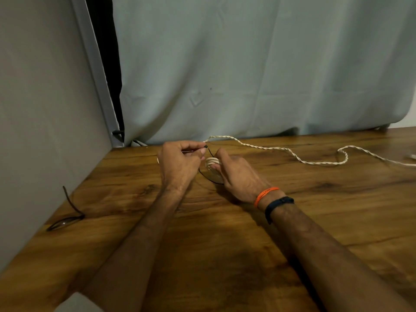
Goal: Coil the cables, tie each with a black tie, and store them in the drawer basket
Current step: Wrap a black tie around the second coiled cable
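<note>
Surface: a dark-grained wooden surface (pixel 225 244) against a pale blue-grey curtain (pixel 247 64), with a grey panel (pixel 45 109) along its left edge.
Cable: a white twisted cable (pixel 281 150) is partly coiled; the small coil (pixel 210 163) sits between the two hands, and a long uncoiled tail snakes away to the right across the surface.
Left hand: the left hand (pixel 179 164) pinches the head end of a black tie (pixel 210 177) between thumb and forefinger, just above the coil.
Right hand: the right hand (pixel 236 174) has its fingers curled round the coil, pinning the loops together.
Spare tie: a second black tie (pixel 67 218) lies well apart near the panel.
Drawer basket: not in view.
Risk, loops: if the right hand eases, the springy turns may fan open before the tie closes.
Risk, tie: the thin end could slip from the pinch.
Risk, tail: cinching now would probably leave the long tail loose outside the bundle.
</note>
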